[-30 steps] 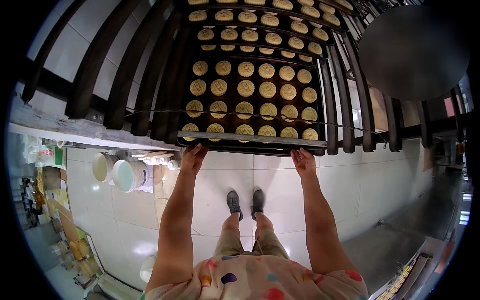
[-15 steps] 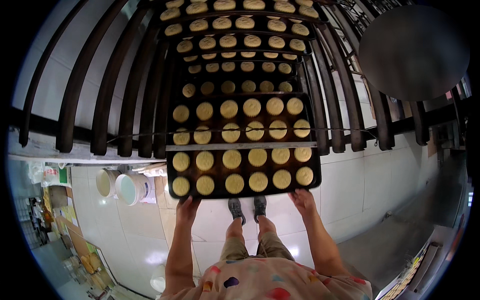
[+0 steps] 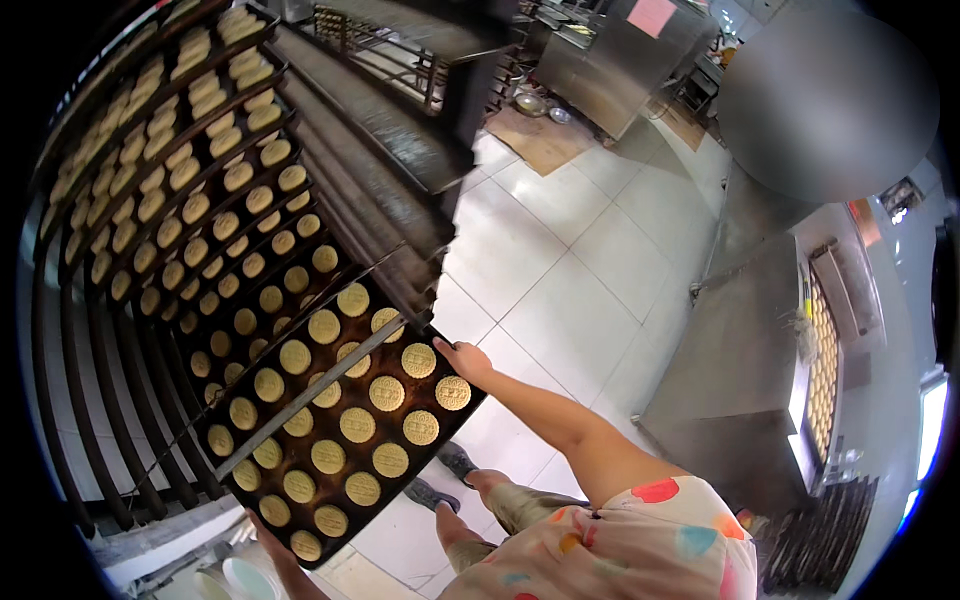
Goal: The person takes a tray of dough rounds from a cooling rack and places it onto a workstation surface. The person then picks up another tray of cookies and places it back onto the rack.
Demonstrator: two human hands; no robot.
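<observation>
Several rows of round stamped pastries [image 3: 357, 425] on dark baking tray [image 3: 389, 427], outer part jutting from slatted rack [image 3: 360, 200], grey strip [image 3: 312, 397] crossing over it. Grip of right hand [image 3: 465, 362] pinches tray rim near corner. Left hand [image 3: 265, 535] at opposite edge; fingers mostly hidden, cannot tell how closed. Step looks like handling tray at rack mouth. Next move seems to call for level tray, even support both sides, pastries likely loose.

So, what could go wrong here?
The dark rectangular metal tray juts from the dark slatted rack; if the right hand lost the tray's right edge, the round yellow pastries could slide off. The flat grey metal bar crossing over some might scrape them if the tray rose.
</observation>
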